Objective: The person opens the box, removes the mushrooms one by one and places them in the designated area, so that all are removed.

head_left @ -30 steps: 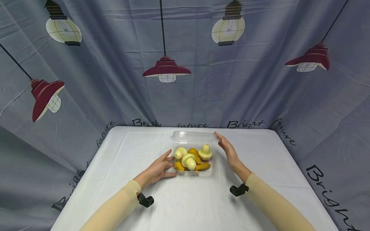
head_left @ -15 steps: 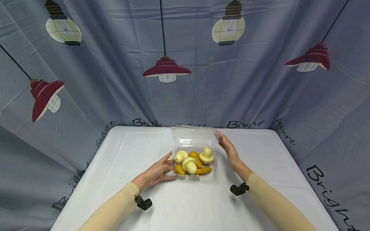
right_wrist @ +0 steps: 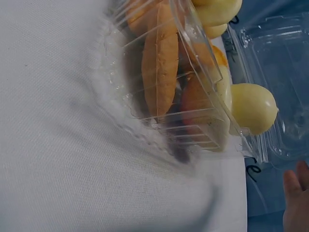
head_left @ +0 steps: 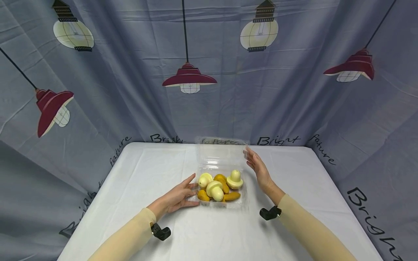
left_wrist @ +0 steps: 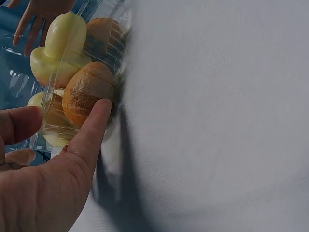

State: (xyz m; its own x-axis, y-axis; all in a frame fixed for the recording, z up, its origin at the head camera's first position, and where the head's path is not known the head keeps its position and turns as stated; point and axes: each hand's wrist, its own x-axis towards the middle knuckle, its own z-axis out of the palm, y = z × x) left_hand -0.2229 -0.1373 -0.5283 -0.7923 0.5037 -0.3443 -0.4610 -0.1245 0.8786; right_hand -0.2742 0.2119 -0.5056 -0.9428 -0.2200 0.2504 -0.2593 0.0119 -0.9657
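A clear plastic clamshell box (head_left: 225, 205) stands on the table with its lid (head_left: 225, 154) raised at the far side. Pale yellow-green mushroom-shaped pieces (head_left: 215, 190) lie inside. Among them are orange-brown pieces (head_left: 232, 196), one long and tapered in the right wrist view. My left hand (head_left: 176, 197) is at the box's left wall, fingers spread; in the left wrist view its thumb (left_wrist: 96, 121) lies against the wall beside a rounded brown piece (left_wrist: 89, 94). My right hand (head_left: 259, 172) has its extended fingers at the lid's right edge; whether they press it is unclear.
A white cloth covers the table (head_left: 156, 159). Behind it hangs a grey-blue curtain (head_left: 130, 72) printed with lamps and lettering. Black wrist cameras (head_left: 269, 214) sit at both sleeves.
The box has slid a little toward me, my left hand moving along with it. Its lid has swung up and stands taller. My right hand has barely moved.
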